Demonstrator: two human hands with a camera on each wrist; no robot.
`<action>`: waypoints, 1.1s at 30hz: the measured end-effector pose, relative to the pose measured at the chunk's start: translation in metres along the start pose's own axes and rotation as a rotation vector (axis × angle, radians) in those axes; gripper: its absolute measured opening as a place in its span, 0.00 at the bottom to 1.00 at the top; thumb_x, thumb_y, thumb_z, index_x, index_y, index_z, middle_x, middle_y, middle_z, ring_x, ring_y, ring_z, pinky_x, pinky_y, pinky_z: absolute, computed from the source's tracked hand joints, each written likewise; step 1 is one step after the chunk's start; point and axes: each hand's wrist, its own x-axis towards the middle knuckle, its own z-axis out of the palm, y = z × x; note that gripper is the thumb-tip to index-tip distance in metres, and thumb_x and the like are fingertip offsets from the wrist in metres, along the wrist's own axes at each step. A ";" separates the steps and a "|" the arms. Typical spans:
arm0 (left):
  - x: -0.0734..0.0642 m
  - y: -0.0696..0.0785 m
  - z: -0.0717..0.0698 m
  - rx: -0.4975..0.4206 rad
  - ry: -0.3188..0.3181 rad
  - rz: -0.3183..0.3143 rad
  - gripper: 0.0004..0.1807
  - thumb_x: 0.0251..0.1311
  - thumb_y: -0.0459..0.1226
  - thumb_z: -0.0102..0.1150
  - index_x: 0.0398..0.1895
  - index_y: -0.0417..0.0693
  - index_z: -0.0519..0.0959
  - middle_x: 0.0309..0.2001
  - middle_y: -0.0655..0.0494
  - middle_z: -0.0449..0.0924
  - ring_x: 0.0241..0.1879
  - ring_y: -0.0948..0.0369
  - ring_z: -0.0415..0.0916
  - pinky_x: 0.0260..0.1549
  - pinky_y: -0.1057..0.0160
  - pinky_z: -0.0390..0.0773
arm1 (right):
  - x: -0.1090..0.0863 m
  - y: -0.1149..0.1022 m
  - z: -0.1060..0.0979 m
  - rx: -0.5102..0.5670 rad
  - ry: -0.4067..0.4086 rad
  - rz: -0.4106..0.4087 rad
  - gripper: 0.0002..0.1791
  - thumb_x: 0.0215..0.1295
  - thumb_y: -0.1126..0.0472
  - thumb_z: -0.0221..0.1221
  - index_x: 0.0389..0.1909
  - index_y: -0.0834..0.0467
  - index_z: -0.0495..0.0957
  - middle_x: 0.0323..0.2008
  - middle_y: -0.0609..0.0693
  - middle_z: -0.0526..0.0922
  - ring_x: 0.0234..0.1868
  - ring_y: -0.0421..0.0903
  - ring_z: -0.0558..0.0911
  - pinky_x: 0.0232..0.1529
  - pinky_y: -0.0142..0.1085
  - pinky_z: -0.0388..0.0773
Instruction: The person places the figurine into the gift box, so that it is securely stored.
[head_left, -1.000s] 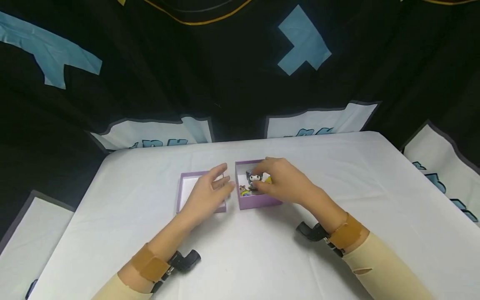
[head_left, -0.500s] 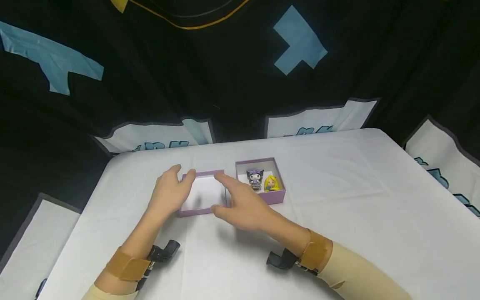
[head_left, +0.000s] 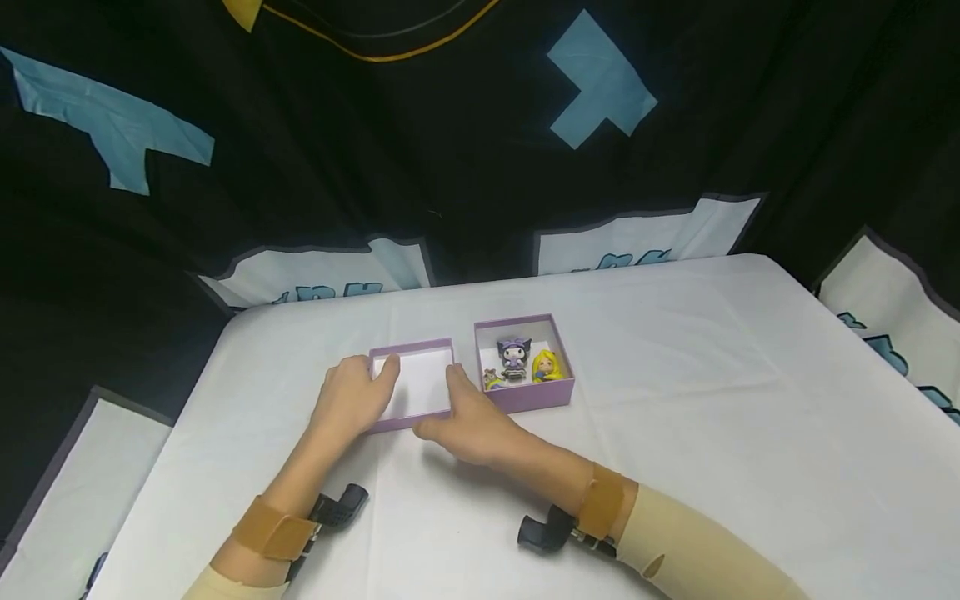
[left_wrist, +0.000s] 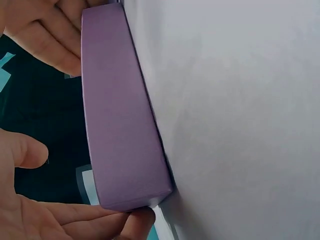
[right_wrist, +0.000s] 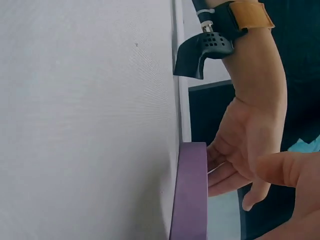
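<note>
A shallow purple box lid (head_left: 411,344), white inside, lies hollow side up on the table. My left hand (head_left: 348,396) is at its left end, fingers along the outer wall and thumb raised over the inside. In the left wrist view those fingers (left_wrist: 85,220) touch the end of the lid (left_wrist: 117,110). My right hand (head_left: 476,425) is at the right end, with its thumb near the front corner. The right thumb (right_wrist: 277,167) stands off the lid in the right wrist view; most of that hand's fingers are hidden there.
Right of the lid stands the deeper purple box (head_left: 535,397). Inside are a dark-eared figurine (head_left: 514,357), a yellow-haired figurine (head_left: 546,367) and a small brown-and-yellow one (head_left: 491,379). A white cloth covers the table (head_left: 675,400); a black curtain (head_left: 480,167) hangs behind it.
My right hand has left the box with the figurines and come left to the lid's right end. My left hand has shifted left and down to the lid's left end.
</note>
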 end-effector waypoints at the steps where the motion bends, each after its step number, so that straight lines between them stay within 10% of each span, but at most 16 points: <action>1: 0.000 0.000 0.000 0.003 0.000 0.004 0.29 0.69 0.54 0.41 0.29 0.36 0.75 0.26 0.43 0.73 0.28 0.51 0.70 0.21 0.58 0.71 | 0.000 0.001 -0.001 0.021 0.002 0.003 0.54 0.59 0.50 0.62 0.76 0.65 0.41 0.76 0.59 0.44 0.75 0.49 0.47 0.75 0.44 0.47; 15: -0.013 0.021 -0.036 -0.106 -0.007 0.069 0.40 0.72 0.59 0.34 0.67 0.32 0.66 0.63 0.34 0.70 0.63 0.39 0.66 0.60 0.35 0.67 | -0.005 -0.017 -0.051 0.317 -0.008 -0.029 0.47 0.56 0.56 0.64 0.76 0.55 0.53 0.74 0.46 0.56 0.71 0.41 0.60 0.70 0.35 0.61; 33: 0.001 0.093 -0.004 -0.548 -0.013 0.164 0.35 0.69 0.50 0.47 0.76 0.50 0.56 0.73 0.54 0.58 0.63 0.52 0.66 0.60 0.43 0.72 | -0.006 0.000 -0.152 0.480 0.192 -0.102 0.30 0.70 0.58 0.52 0.70 0.62 0.60 0.70 0.54 0.61 0.68 0.52 0.66 0.67 0.49 0.67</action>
